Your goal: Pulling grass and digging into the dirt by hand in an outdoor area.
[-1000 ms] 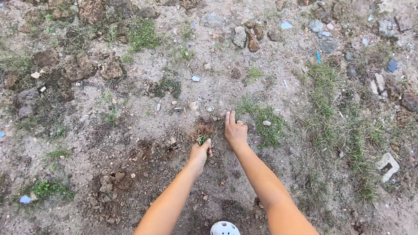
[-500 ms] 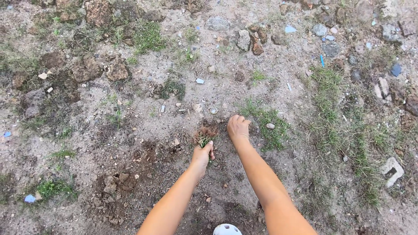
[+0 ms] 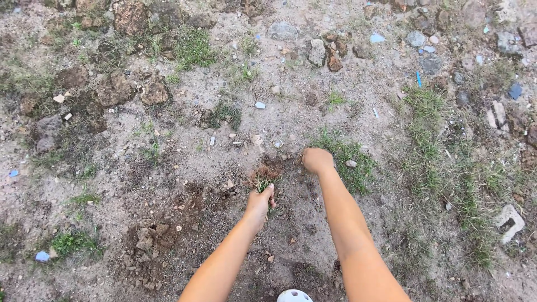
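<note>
Brown-rooted grass tuft (image 3: 263,176) in left hand (image 3: 259,202) points roots-up.

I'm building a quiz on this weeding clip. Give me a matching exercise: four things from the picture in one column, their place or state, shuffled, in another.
Things:
1. left hand
2. right hand
3. white perforated shoe
4. blue stick

Places or states:
A. at the bottom edge, between the forearms
B. closed around a grass tuft with brown roots
C. lying far off, upper right, near stones
D. curled down on the ground at a grass patch

Pairs: 1-B, 2-D, 3-A, 4-C
</note>
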